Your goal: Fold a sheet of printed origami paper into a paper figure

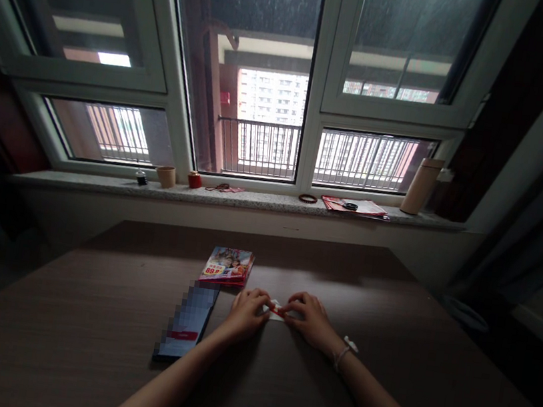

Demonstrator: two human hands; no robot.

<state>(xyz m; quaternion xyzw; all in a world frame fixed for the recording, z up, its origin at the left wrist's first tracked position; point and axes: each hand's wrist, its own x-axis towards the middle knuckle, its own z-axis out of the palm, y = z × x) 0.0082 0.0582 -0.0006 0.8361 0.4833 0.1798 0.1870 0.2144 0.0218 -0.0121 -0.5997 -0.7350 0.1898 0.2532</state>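
Both my hands rest on the dark wooden table (84, 312) near its middle. My left hand (246, 312) and my right hand (310, 318) pinch a small white and red piece of paper (276, 311) between their fingertips, the paper lying flat on the table. My right wrist wears a thin white bracelet. A stack of red printed leaflets (227, 266) lies just beyond my left hand. A long dark flat thing with a red band (186, 323), its surface blurred, lies left of my left forearm.
A stone window sill (251, 201) runs behind the table. On it stand a small dark bottle (141, 178), a tan cup (167, 176), a red cup (194, 180), a bracelet ring (308, 198), red papers with scissors (352, 206) and a tall beige cylinder (421, 185). Windows rise above.
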